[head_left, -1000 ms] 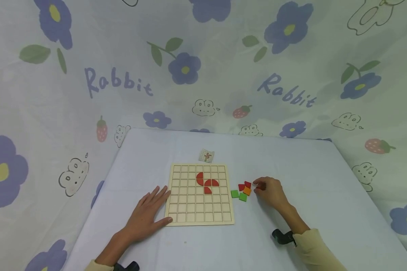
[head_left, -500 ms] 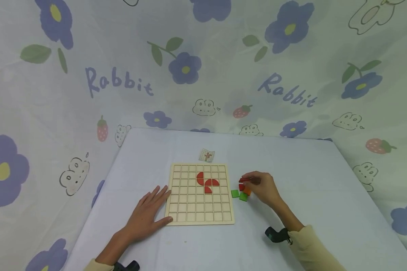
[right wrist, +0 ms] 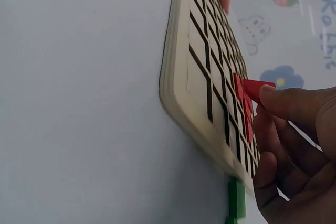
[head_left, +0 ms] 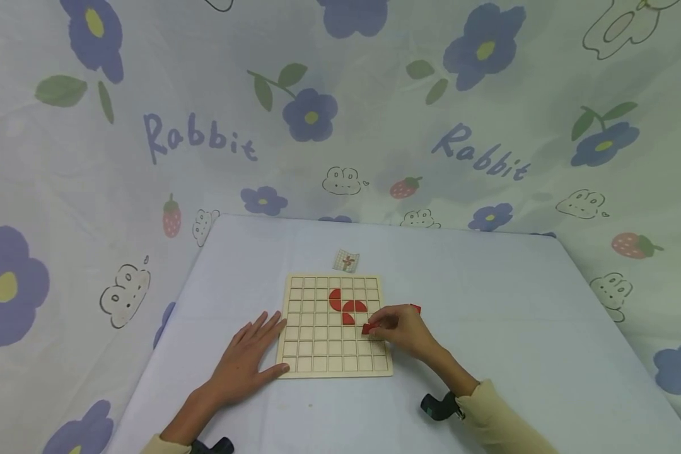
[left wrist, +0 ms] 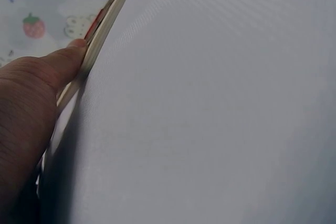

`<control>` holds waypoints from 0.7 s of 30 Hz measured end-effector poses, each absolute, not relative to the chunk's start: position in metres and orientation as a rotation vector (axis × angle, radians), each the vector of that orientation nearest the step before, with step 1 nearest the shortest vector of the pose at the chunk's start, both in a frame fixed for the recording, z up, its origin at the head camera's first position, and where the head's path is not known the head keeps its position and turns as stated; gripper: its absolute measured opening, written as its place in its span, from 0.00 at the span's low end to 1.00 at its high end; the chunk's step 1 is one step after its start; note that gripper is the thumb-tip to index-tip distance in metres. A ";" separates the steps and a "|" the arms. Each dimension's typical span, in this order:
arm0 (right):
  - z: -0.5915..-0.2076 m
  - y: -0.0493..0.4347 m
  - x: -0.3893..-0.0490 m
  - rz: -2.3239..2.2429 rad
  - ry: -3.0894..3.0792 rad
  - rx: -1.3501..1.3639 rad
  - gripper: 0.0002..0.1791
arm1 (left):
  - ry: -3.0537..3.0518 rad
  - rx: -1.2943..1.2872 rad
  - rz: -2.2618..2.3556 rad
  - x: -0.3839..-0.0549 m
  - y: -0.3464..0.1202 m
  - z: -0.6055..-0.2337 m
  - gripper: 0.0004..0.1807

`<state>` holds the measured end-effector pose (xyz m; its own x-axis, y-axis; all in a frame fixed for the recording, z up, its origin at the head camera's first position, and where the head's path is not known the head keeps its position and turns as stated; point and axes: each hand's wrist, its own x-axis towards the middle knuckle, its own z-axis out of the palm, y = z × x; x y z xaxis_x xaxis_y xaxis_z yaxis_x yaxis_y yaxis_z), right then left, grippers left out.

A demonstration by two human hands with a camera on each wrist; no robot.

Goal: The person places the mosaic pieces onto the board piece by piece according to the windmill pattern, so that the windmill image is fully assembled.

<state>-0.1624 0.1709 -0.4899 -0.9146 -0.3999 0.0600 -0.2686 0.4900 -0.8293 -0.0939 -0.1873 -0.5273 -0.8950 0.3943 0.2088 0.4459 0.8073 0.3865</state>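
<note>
A square wooden grid board (head_left: 312, 347) lies on the table with several red quarter-circle tiles (head_left: 335, 300) set in its cells. My left hand (head_left: 244, 362) rests flat at its left side, fingers spread; thumb and fingertips touch the edge. In the left wrist view that thumb (left wrist: 71, 59) lies on the board's rim. My right hand (head_left: 405, 331) is over the board's right part, pinching a small red tile (head_left: 369, 328) between thumb and fingers. The right wrist view has this red tile (right wrist: 257, 90) tilted close over the board, overlapping the placed red ones.
A small card (head_left: 346, 260) with a red pinwheel figure on a grid lies behind the board. Another red tile (head_left: 415, 308) shows just past my right hand, which hides most of the loose tiles. A green tile (right wrist: 237, 199) lies by the board's edge.
My right hand has gone left from the loose tiles to above the board, bringing a red tile along. The left hand and the tiles set in the board stay put.
</note>
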 end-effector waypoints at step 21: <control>-0.503 0.133 -0.165 -1.007 2.867 -0.865 0.06 | -2.900 -0.667 -0.657 -0.093 -0.188 -0.527 0.48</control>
<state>-0.1648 0.1332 -0.5033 -0.8499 -0.4913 0.1906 -0.5025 0.6467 -0.5738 -0.0934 -0.1880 -0.5266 -0.8999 0.3954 0.1841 0.4361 0.8117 0.3886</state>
